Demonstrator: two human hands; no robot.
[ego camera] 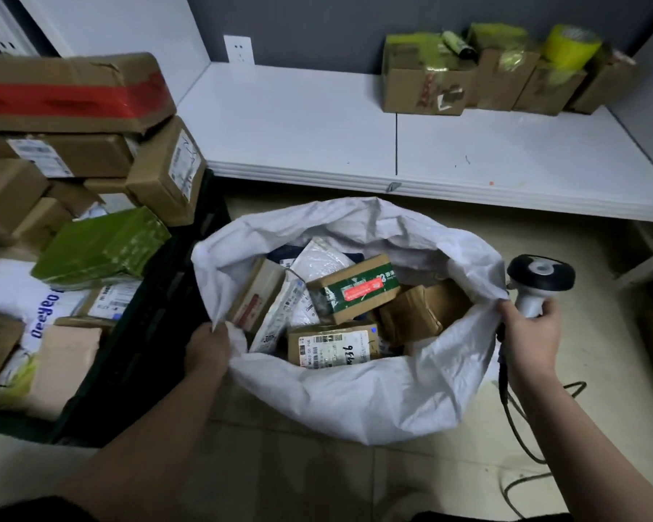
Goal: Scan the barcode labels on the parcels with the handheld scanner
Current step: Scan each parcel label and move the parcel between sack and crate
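Down at the sack's (355, 405) left rim, the left hand (207, 348) was curled over the white woven fabric and gripped it, its fingertips hidden inside the fold. Across the opening, the right hand (529, 335) was wrapped around the pale handle of the handheld scanner (536, 286), whose dark head stood upright above the fist; the same hand also pinched the sack's right rim, so the mouth was held wide between both hands. Inside lay the parcels (340, 299): a brown box with a white barcode label (334, 350) facing up nearest the person, a box with green and red tape (351, 288) behind it, plain cartons to the right and white poly mailers to the left. Lower layers were buried and could not be made out. The scanner's cable (513, 412) trailed down past the right wrist to the floor. Left of the sack, a dark crate (144, 333) held stacked cartons, partly cut off by the frame edge. On the white table (317, 126) behind, cardboard boxes (479, 84) sat against the wall with a roll of yellow tape (572, 45) on top.
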